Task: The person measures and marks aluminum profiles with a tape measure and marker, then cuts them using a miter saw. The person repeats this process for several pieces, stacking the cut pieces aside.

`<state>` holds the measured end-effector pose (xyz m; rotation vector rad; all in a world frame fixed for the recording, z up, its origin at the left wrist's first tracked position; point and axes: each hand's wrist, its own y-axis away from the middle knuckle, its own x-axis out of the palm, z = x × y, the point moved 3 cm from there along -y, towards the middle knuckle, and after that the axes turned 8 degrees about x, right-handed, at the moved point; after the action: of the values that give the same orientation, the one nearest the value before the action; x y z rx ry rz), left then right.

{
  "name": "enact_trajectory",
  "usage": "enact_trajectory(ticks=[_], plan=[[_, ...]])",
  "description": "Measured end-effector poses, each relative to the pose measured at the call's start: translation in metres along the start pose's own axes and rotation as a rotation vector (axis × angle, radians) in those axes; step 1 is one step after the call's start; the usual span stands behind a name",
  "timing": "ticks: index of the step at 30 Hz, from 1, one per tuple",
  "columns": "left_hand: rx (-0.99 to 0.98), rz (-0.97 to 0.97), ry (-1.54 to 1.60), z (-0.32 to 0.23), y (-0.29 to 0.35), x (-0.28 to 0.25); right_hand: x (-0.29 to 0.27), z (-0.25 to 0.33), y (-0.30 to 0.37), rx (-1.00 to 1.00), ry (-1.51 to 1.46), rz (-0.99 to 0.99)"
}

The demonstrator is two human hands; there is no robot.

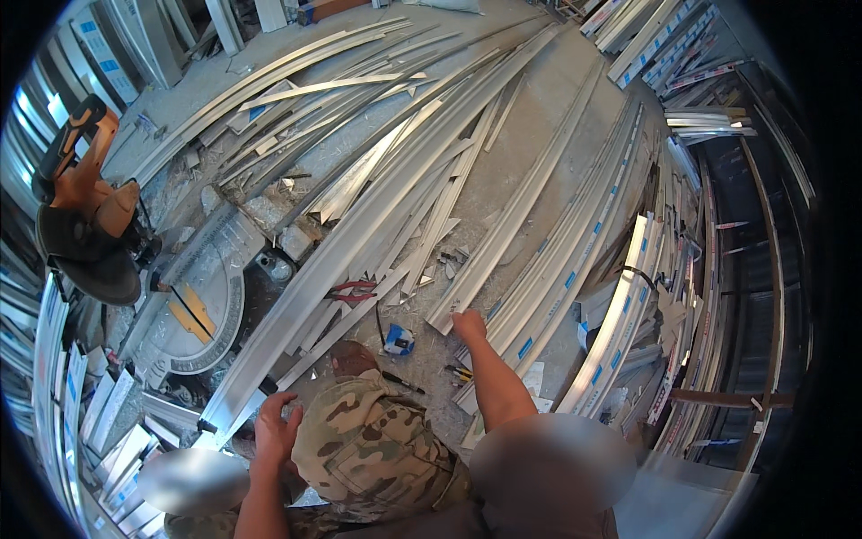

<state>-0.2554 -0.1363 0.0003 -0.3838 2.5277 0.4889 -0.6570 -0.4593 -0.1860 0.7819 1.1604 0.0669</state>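
Note:
My right hand [469,325] is closed at the near end of a long pale metal profile [516,231], its fingers curled at the edge. That profile runs away across the floor toward the far right. My left hand [277,426] hangs beside my camouflage-clad knee [359,440], fingers loosely bent and apart, with nothing seen in it. Close by it is the near end of another wide metal profile [296,310], which slants past the mitre saw's round table [193,323]. Between my hands lie a blue-and-white tape measure [398,340], a black marker [403,382] and red-handled pliers [352,289].
The orange-and-black mitre saw head [90,198] stands raised at the left. Several long metal strips [323,90] and offcuts litter the floor beyond. More profiles [575,242] lie at the right, beside a rack [754,269]. Short offcuts [126,458] are heaped at lower left.

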Motion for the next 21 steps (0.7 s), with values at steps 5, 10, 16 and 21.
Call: enact_trajectory(ticks=[5,10,16,21], plan=[[0.216,-0.036,-0.040,-0.055,-0.058,0.010,0.009,0.034,0.041,-0.170,-0.445,0.067],[0.376,0.049,-0.286,-0.094,-0.108,0.020,0.073,0.101,0.168,-0.047,-1.050,0.701],[0.141,0.338,-0.363,-0.048,-0.123,0.037,0.133,0.116,0.201,-0.311,-0.439,1.248],[0.059,0.333,-0.333,-0.040,-0.090,0.020,0.127,0.100,0.210,-0.187,-0.431,1.327]])
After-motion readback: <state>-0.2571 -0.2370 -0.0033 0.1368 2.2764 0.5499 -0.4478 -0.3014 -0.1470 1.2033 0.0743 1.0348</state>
